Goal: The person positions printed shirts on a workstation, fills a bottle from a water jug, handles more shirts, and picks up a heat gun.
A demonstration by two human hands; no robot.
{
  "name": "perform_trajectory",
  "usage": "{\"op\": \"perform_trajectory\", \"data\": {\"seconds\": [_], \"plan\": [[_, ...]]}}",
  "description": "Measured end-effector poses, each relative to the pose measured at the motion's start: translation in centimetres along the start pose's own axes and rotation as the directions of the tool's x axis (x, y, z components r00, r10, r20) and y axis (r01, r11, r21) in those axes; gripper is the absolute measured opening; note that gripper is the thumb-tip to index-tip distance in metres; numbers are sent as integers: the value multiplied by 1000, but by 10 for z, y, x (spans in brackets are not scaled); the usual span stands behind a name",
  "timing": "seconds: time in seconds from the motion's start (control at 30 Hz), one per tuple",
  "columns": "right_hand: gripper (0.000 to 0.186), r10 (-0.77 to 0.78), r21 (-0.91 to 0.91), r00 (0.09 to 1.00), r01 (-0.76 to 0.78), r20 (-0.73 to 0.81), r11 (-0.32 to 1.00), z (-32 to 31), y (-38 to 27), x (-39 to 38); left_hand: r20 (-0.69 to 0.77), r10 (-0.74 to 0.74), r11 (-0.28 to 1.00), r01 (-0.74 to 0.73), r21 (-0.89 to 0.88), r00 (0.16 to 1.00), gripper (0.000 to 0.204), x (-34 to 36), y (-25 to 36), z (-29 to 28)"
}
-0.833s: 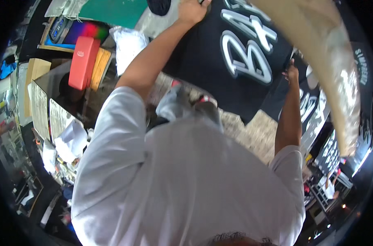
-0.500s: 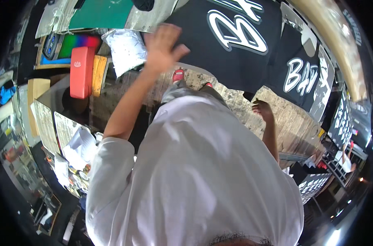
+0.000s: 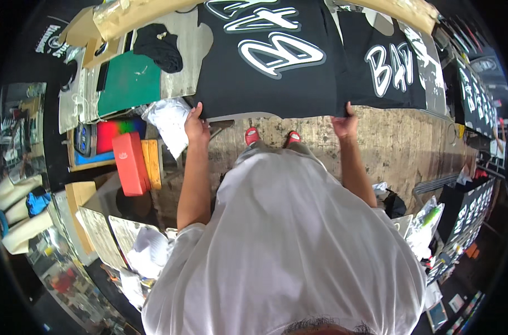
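Worn wooden floor spreads beyond the person's white shirt, with two red shoes planted side by side near the 12 o'clock side of the middle. Above them, at 12 o'clock, a large black cloth with bold white lettering lies over a work surface, its near hem dropping toward the person.

At 10 o'clock the left hand has the near left corner of this cloth, its thumb and fingers closed together at the edge. At 2 o'clock the right hand pinches the hem near the opposite corner, thumb above and fingers curled at the edge. Both grips are narrow, and the hem runs between them.

Further out at 2 o'clock, a second black cloth with similar white lettering lies just beside the first. Near the left hand, also toward 10 o'clock, sits a white plastic bag; beyond it, in the same direction, is a green mat. A crumpled black bundle rests at 11 o'clock, while a long red box stands out at 9 o'clock, beside an orange-yellow block.
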State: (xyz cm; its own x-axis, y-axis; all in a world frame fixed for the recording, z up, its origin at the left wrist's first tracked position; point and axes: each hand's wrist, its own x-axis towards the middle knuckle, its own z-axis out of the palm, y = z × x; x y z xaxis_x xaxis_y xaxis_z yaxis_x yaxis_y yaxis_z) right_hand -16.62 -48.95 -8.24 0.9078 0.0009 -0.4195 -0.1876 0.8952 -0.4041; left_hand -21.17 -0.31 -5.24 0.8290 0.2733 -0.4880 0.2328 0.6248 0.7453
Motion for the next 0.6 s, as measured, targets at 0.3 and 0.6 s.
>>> {"op": "perform_trajectory", "data": {"seconds": [0.3,0.6], "plan": [[29,212,-488,977,-183,3,853,-34,-59,-96,-257,65,997,-52,56,964,19,16,38,-30],[41,387,-444,880,-473,-275,761,-66,-16,-141,-232,85,996,-73,59,969,20,13,33,-53]]}}
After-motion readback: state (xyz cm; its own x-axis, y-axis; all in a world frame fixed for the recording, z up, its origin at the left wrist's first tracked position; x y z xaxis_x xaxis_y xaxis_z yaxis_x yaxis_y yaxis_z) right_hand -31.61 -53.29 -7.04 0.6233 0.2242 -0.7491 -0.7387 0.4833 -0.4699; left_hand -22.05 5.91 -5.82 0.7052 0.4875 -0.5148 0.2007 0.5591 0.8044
